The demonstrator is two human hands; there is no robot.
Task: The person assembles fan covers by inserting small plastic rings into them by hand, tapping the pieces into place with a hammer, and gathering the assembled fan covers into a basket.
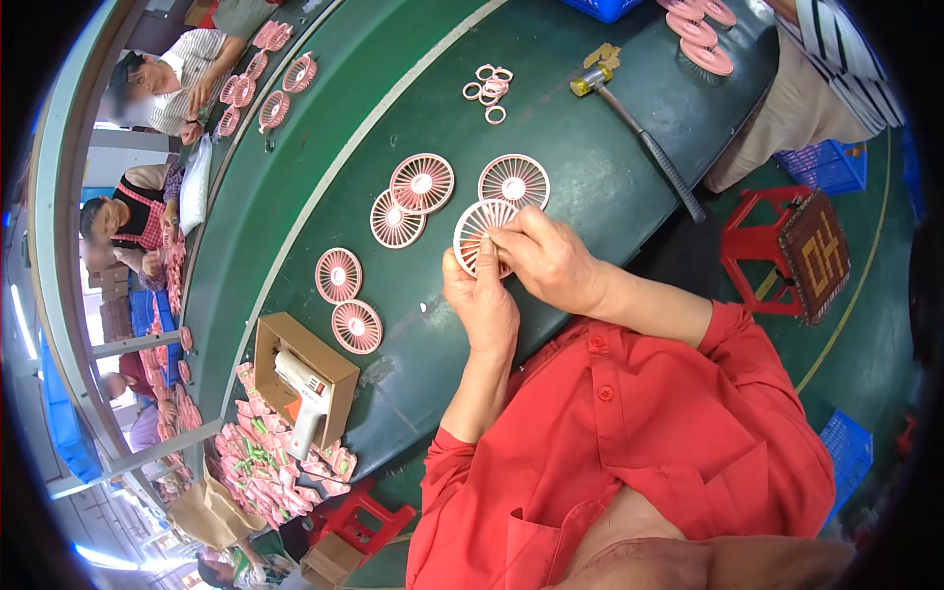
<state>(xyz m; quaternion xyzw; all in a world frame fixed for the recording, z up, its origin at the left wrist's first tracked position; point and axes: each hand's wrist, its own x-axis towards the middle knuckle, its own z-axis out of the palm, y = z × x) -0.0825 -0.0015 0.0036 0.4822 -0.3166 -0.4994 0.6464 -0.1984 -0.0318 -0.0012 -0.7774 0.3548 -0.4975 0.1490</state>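
Note:
A pink round fan grille with radial ribs is held tilted above the green table. My left hand is closed on its lower edge, thumb pressed near its middle. The fingers of my right hand are bunched against the right side of the same grille; whether they also pinch a small part cannot be made out. Just beyond lies another grille. To the left, one grille overlaps a second grille. Nearer the left side are two more, an upper grille and a lower grille.
Small pink rings and a hammer lie on the far table. A cardboard box holding a white handheld tool stands left, beside heaped pink parts. A red stool and a person are at right; co-workers sit across.

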